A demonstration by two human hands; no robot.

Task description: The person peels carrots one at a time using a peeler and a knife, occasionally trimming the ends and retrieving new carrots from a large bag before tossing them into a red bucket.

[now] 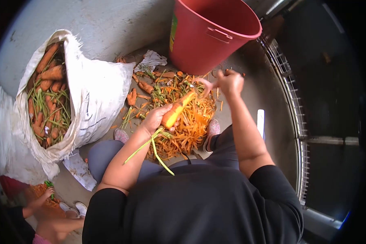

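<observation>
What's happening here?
Someone's left hand holds a partly peeled carrot, green stalks hanging from its thick end. The right hand grips a blurred pink tool, likely a peeler, near the narrow end; contact is unclear. Orange peelings are heaped on the floor below. An open white sack of unpeeled carrots is to the left, a red bin ahead.
</observation>
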